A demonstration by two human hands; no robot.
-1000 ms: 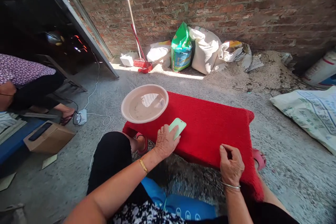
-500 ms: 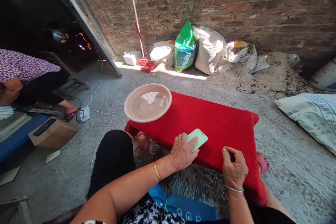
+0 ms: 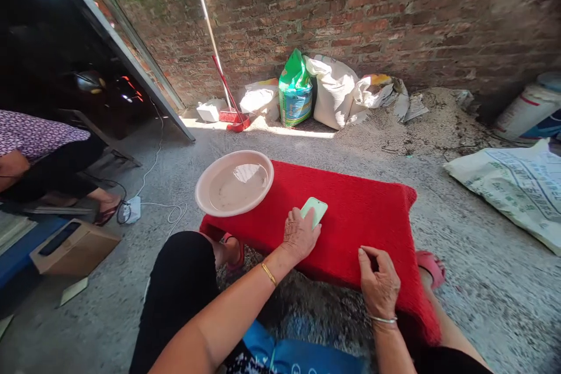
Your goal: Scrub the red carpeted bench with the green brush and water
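My left hand (image 3: 302,235) is closed around a flat pale green block (image 3: 316,210) with rounded corners and a small hole near its far end. The block lies on a red plush cloth (image 3: 346,198) draped over a low bench, its underside hidden. At the cloth's near right part, my right hand (image 3: 380,280) rests with thumb and forefinger brought together in a loop. Whether anything is pinched there is hidden. A pale pink basin (image 3: 202,198) with water in it stands on the cloth's far left corner.
Sacks (image 3: 333,93) and a red broom (image 3: 236,120) stand along the brick wall. A white woven bag (image 3: 512,187) lies on the right. Left are a seated person (image 3: 39,134), a cardboard box (image 3: 83,248) and a white power strip (image 3: 131,210) with its cable.
My left hand has slid the pale green block forward over the cloth, away from me. My right hand keeps its place on the cloth. The view has shifted slightly.
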